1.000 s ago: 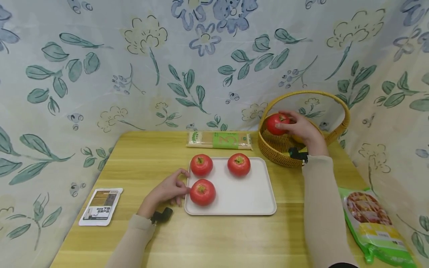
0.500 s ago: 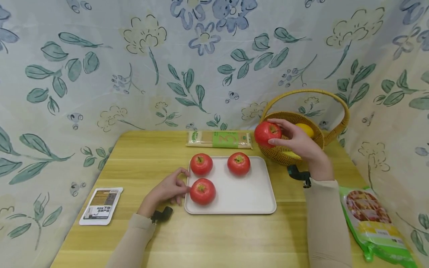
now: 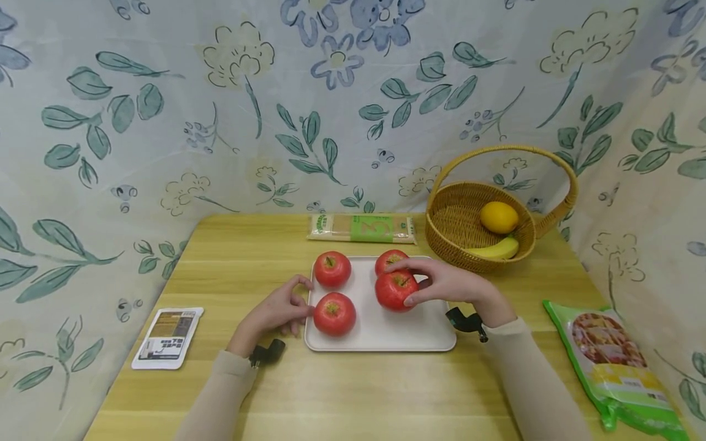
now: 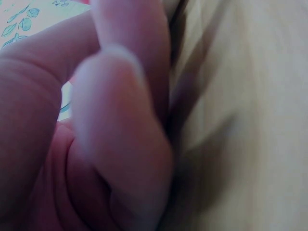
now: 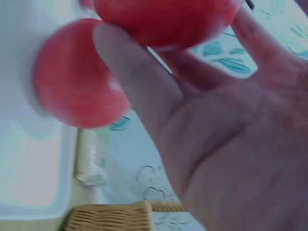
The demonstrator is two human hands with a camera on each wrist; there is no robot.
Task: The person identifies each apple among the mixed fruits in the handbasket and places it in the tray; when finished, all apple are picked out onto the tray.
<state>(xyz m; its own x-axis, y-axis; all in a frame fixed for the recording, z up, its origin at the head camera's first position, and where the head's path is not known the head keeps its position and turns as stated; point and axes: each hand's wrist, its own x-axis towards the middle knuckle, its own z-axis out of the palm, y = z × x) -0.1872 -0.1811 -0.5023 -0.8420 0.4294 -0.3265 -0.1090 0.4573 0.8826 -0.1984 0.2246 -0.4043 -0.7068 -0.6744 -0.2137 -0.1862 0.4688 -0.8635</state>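
Observation:
My right hand (image 3: 441, 283) holds a red apple (image 3: 395, 291) between thumb and fingers over the white tray (image 3: 380, 334). In the head view this apple overlaps the rear right apple (image 3: 389, 260). In the right wrist view the held apple (image 5: 168, 19) is above the thumb, and another apple (image 5: 79, 77) sits behind it on the tray. Two more red apples, the rear left one (image 3: 332, 269) and the front left one (image 3: 334, 315), stand on the tray. My left hand (image 3: 276, 309) rests its loosely bent fingers and thumb at the tray's left rim, beside the front left apple.
At the back right stands a wicker basket (image 3: 452, 236) with an orange-yellow fruit (image 3: 499, 217) and a banana (image 3: 499, 249). A long noodle-like packet (image 3: 361, 228) lies behind the tray. A white packet (image 3: 167, 339) is at left, a green food bag (image 3: 614, 367) at right.
My right hand has carried the apple out of the basket, leftward and toward me, to over the tray. The basket's fruit is now in plain view. My left hand has stayed put.

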